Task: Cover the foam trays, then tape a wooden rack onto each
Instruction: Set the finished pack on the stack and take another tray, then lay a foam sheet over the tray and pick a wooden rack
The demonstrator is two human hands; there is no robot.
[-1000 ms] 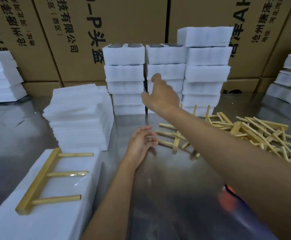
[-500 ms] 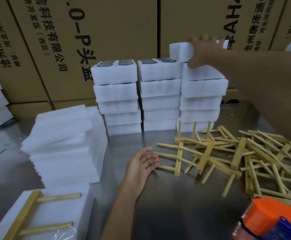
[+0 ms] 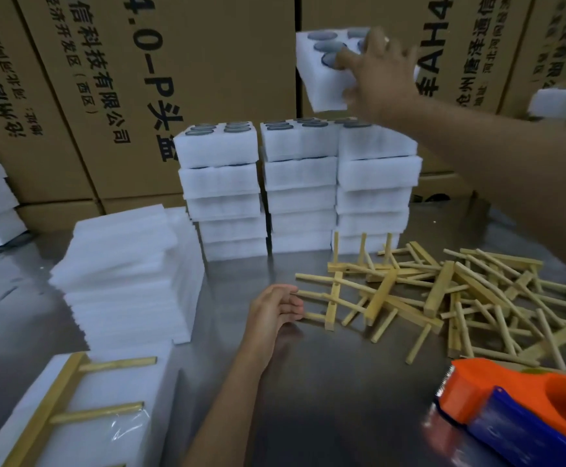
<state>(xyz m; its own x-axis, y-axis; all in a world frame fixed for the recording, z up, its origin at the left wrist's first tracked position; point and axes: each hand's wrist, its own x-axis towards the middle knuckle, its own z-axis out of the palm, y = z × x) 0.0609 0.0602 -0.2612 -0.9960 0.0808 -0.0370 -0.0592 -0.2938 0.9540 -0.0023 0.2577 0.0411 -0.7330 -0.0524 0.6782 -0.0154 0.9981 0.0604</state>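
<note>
Head view: right hand (image 3: 381, 74) is gripping a foam tray (image 3: 325, 75) by its near edge, thumb on top beside the round dark inserts, holding it tilted in the air above the right-hand column of the tray stacks (image 3: 298, 187). Left hand (image 3: 276, 310) is resting loose and empty on the steel table (image 3: 325, 399), fingertips just touching the nearest wooden rack (image 3: 333, 299) of the pile to the right of the stacks. Foam looks very light and soft, so likely dents under a hard pinch; inserts could slide out while it's tilted. Better to hold flat, both long edges. Cover sheets (image 3: 126, 278) are sitting left of the stacks; tape dispenser (image 3: 524, 409) is lying nearer than the rack pile.
</note>
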